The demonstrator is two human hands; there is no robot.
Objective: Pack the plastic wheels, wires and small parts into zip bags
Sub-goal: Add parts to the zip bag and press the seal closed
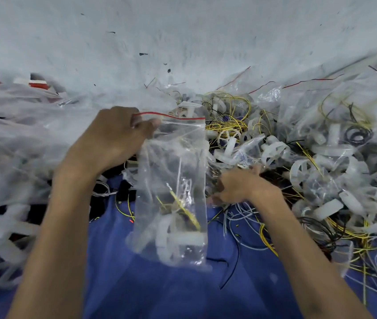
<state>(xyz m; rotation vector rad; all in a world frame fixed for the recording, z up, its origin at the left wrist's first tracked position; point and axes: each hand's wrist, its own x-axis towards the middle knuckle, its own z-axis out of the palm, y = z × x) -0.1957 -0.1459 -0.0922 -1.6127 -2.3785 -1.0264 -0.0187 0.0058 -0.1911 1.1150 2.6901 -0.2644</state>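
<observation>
My left hand [113, 137] pinches the red-striped top edge of a clear zip bag [178, 171] and holds it hanging upright over the blue cloth. Inside the bag lie a white plastic wheel [178, 238], a yellow wire and small clear parts. My right hand [240, 185] reaches into the loose pile just right of the bag, fingers curled among wires and parts; what it holds is blurred. Several white plastic wheels [302, 171] and tangled yellow wires [228, 120] lie heaped to the right.
Filled clear bags [21, 139] are stacked at the left, more bags [343, 107] at the far right. Grey, black and yellow wires [247, 224] lie loose on the blue cloth [159, 293]. A pale wall stands behind. Red boxes [38, 84] sit at the far left.
</observation>
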